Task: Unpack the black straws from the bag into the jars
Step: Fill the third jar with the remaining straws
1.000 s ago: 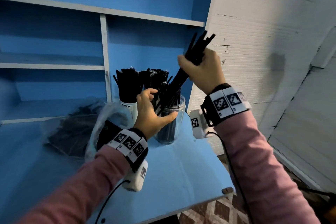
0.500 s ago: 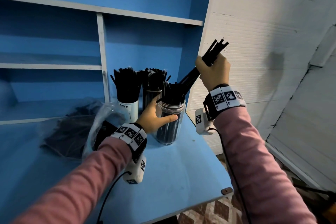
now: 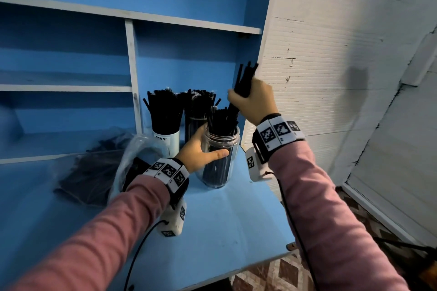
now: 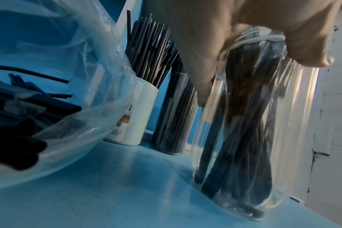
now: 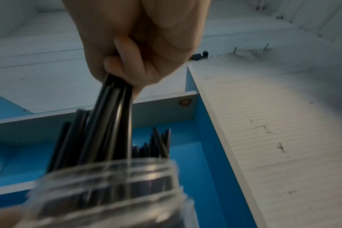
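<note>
Straws sit clenched in my right hand at 1 o'clock, lower ends already in the clear jar my left hand wraps, probably so it won't tip. Bag at 10 o'clock. White jar behind, label unreadable.

A blue bench fills the view from 6 to 9 o'clock. A blue shelf unit with white edges rises behind it toward 11 o'clock. A white ribbed wall stands at 2 o'clock, and patterned floor tiles show at 5 o'clock.
</note>
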